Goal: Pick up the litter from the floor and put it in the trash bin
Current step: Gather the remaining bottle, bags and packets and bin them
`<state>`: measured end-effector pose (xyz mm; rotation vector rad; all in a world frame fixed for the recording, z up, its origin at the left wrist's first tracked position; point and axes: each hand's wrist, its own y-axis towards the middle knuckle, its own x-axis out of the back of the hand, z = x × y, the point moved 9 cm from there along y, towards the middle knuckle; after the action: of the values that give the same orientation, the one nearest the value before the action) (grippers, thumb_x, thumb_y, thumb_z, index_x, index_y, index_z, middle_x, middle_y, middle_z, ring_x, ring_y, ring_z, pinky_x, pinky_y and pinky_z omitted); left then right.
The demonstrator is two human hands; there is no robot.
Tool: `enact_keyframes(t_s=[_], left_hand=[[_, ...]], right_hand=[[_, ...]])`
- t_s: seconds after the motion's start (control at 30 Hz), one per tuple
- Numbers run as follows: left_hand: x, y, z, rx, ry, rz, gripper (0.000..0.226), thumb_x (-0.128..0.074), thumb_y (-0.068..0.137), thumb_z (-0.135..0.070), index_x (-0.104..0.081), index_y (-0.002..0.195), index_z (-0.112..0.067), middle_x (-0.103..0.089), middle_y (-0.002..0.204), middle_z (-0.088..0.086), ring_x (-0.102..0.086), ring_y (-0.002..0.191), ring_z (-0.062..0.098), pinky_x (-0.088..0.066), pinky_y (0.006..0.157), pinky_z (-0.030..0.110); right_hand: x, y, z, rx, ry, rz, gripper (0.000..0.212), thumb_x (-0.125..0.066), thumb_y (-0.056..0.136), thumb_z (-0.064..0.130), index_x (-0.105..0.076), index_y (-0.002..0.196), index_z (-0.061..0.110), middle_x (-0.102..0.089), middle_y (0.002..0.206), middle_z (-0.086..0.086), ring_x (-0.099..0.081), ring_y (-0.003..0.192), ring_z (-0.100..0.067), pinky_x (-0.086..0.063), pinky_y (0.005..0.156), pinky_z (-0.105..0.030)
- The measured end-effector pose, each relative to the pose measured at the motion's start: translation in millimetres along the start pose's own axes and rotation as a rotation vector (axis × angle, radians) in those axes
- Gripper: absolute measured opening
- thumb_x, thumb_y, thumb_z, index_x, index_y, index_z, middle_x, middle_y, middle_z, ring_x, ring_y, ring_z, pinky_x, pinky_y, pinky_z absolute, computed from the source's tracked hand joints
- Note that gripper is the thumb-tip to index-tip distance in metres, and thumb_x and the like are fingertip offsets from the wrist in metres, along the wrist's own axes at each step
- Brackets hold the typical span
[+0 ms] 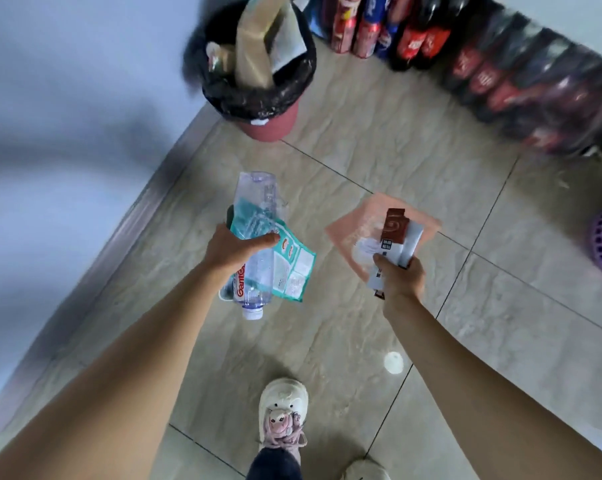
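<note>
Two handfuls of litter are carried above the tiled floor (379, 161), in the middle of the frame. The left hand (239, 249) is closed around a clear plastic bottle (258, 237) together with a teal and white pouch (292, 268). The right hand (399, 277) is closed on a brown wrapper (394, 225), a white wrapper (412, 244) and a flat pink packet (358, 230) that lies behind them.

The bottle seems empty, so it is judged to be light, thin-walled and easy to dent; its smooth surface may slip. It is held around the middle of the body, which looks like a safe place, because the pouch is pressed against it by the thumb. The pouch and the wrappers are judged soft, very light and slippery against each other, so a firm pinch at their lower ends is needed, as is done now.

The long axis of the bottle runs nearly up and down in the frame. Its white cap (252, 311) points to the lower edge and its base points toward the trash bin (275, 128). The wrappers point up and slightly to the right.

The trash bin stands in the upper middle of the frame, lined with a black bag (258, 98) and already quite full of paper. Both handfuls are well apart from it. Drink bottles (417, 43) are lined along the upper right.
</note>
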<state>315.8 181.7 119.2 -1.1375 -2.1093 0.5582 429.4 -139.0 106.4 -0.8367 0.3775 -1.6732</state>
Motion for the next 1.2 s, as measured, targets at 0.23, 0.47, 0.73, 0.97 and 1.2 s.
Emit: enact_keyframes(t_s=[0.23,0.47,0.73,0.97,1.2], left_hand=[[110.3,-22.1,-103.5,-0.018,-0.012,-0.031,0.053,-0.087,0.056,-0.045,-0.062,0.098,-0.023,-0.076,0.097,-0.002,-0.074,0.082,0.016,-0.061,0.074,0.036],[189.4,-0.8,-211.4,-0.082,0.065,-0.028,0.082,-0.086,0.053,-0.051,-0.053,0.117,-0.012,-0.071,0.108,0.005,-0.071,0.093,0.023,-0.060,0.082,0.040],[205.6,91.3,-327.2,-0.230,0.196,-0.149,0.091,-0.083,0.058,-0.054,-0.041,0.128,-0.014,-0.060,0.118,0.004,-0.063,0.104,0.022,-0.057,0.088,0.040],[165.7,208.6,-333.8,-0.171,0.329,-0.207,0.090,-0.076,0.054,-0.064,-0.048,0.122,-0.012,-0.065,0.113,0.004,-0.064,0.101,0.025,-0.055,0.087,0.037],[125.9,301.1,-275.2,-0.021,0.456,-0.133,0.099,-0.072,0.063,-0.063,-0.035,0.134,-0.004,-0.060,0.121,0.011,-0.063,0.105,0.029,-0.055,0.087,0.041]], right_hand=[[-64.7,-97.8,130.7,0.028,0.056,0.206,0.024,-0.071,0.079,0.005,-0.060,0.100,0.009,-0.062,0.082,-0.005,-0.058,0.062,-0.017,-0.048,0.056,-0.026],[-116.3,-132.1,222.3,0.035,0.101,0.246,0.018,-0.072,0.080,0.012,-0.057,0.088,0.018,-0.061,0.078,-0.001,-0.058,0.062,-0.015,-0.049,0.053,-0.025],[-202.4,-81.8,280.3,0.035,0.050,0.310,0.026,-0.071,0.081,0.016,-0.058,0.104,0.012,-0.065,0.094,-0.009,-0.061,0.064,-0.019,-0.046,0.036,-0.019],[-300.9,2.2,278.9,0.010,-0.019,0.360,0.024,-0.063,0.088,0.021,-0.047,0.104,0.013,-0.059,0.095,-0.009,-0.059,0.065,-0.019,-0.047,0.038,-0.020],[-350.9,57.6,257.8,0.077,-0.120,0.246,0.051,-0.055,0.090,0.018,-0.032,0.135,0.024,-0.057,0.121,-0.011,-0.063,0.100,-0.036,-0.055,0.080,-0.057]])
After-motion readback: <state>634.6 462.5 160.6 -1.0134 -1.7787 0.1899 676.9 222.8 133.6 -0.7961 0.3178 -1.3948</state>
